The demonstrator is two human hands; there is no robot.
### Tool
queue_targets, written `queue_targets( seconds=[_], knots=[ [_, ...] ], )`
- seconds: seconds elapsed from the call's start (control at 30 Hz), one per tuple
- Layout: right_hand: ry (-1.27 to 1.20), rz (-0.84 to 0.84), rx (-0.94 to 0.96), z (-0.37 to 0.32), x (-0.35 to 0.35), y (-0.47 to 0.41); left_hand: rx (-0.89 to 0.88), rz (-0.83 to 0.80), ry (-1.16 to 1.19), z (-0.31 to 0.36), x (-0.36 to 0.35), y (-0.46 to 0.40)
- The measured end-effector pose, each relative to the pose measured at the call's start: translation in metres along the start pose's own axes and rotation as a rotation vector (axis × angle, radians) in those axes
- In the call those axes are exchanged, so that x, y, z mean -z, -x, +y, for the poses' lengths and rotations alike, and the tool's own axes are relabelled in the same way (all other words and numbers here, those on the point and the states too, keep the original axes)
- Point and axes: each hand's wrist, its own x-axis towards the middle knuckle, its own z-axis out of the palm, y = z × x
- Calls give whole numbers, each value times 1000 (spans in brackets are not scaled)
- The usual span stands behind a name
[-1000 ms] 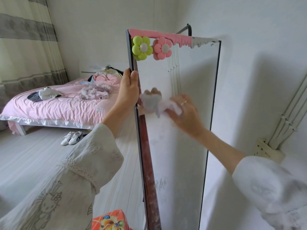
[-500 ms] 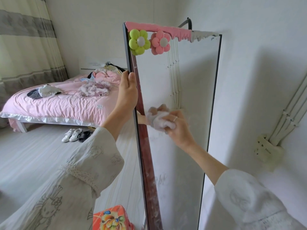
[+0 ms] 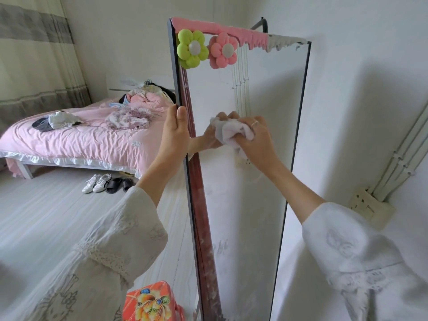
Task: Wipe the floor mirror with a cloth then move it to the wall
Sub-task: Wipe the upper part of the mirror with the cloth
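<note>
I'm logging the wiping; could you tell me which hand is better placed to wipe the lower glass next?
Right hand: it grips the cloth against the mirror; left hand holds the frame edge.

Soft, even daylight fills the room. The mirror [image 3: 254, 181] casts a faint shadow on the wall [image 3: 370, 112]. Wide-angle distortion bends the edges.

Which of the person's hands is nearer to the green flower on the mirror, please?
The left hand: it grips the mirror's edge right below the green flower. The right hand holds the cloth farther right.
</note>
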Motion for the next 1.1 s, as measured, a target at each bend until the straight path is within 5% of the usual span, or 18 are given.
queue_targets(
  seconds=[0.1, 0.3, 0.57, 0.83, 1.0, 1.1],
  knots=[
    [19, -43, 29, 19, -20, 24, 29, 1, -10, -5, 1, -2],
    [134, -502, -107, 66, -20, 86, 33, 129, -44, -6, -11, 4],
    [67, 27, -114, 65, 32, -23, 22, 240, -99, -4, -25, 9],
    [31, -75, -199, 112, -7, 24, 22, 282, -106, -7, -27, 9],
    [193, -411, -240, 125, 15, 77, -1, 278, -99, -6, -28, 13],
    [204, -238, -225, 126, 31, 45, -6, 283, -95, -4, -28, 13]
  ],
)
